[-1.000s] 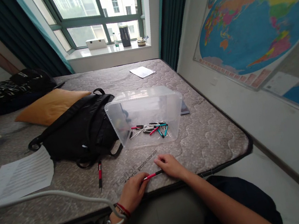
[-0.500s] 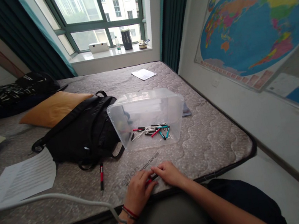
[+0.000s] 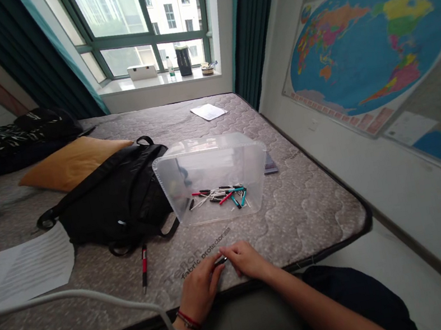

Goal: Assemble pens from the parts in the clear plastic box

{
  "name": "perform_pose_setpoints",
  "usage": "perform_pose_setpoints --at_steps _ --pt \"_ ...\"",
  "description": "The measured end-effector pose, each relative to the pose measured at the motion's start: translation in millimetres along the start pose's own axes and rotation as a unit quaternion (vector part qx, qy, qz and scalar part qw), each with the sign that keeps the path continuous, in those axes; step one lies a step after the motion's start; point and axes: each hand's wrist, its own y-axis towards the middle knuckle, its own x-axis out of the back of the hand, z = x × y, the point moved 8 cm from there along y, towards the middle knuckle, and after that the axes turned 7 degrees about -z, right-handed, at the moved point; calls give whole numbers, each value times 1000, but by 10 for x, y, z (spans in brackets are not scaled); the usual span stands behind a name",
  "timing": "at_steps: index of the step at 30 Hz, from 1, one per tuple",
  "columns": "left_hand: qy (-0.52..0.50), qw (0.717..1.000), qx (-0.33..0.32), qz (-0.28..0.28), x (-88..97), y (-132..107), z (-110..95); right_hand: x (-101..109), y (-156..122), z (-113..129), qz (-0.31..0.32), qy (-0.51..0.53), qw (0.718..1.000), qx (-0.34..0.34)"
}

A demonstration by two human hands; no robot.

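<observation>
Near the mattress's front edge, my left hand [image 3: 202, 283] is closed around a pen [image 3: 220, 261]. Only a short dark length of it with a pale end shows between the hands; the rest is hidden by fingers. My right hand [image 3: 246, 259] has its fingertips pinched at the pen's pale end. A red and black pen [image 3: 145, 267] lies on the mattress to the left of my hands. Beyond them, a clear plastic bin [image 3: 208, 161] rests on its side, mouth towards me, with several pens and thin pen parts [image 3: 225, 193] scattered inside.
A black backpack [image 3: 116, 200] lies left of the bin, touching or close to it. Printed paper [image 3: 25, 265] and an orange pillow [image 3: 75, 161] are on the mattress [image 3: 305, 207]. A white cable [image 3: 98, 293] crosses the lower left. The wall is on the right.
The red part of the pen between my hands no longer shows; its dark part with a pale end does. My hands stay close together, and the whole view has shifted slightly.
</observation>
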Motion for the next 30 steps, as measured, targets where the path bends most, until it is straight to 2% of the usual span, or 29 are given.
perform_pose_setpoints --at_steps 4,11,18,23,30 --pt "-1 999 33 -4 -31 -2 65 1 18 -25 -4 21 1000 -13" --pt "1 998 48 27 -75 -4 76 13 27 -22 -28 8 1000 0" --pt "23 998 46 29 -59 -2 92 43 -1 39 -47 -15 999 9" --pt "37 997 68 31 -52 7 141 80 -33 114 -57 -3 998 25" --pt "1 997 63 35 -46 -7 73 21 -36 205 -4 -27 997 75"
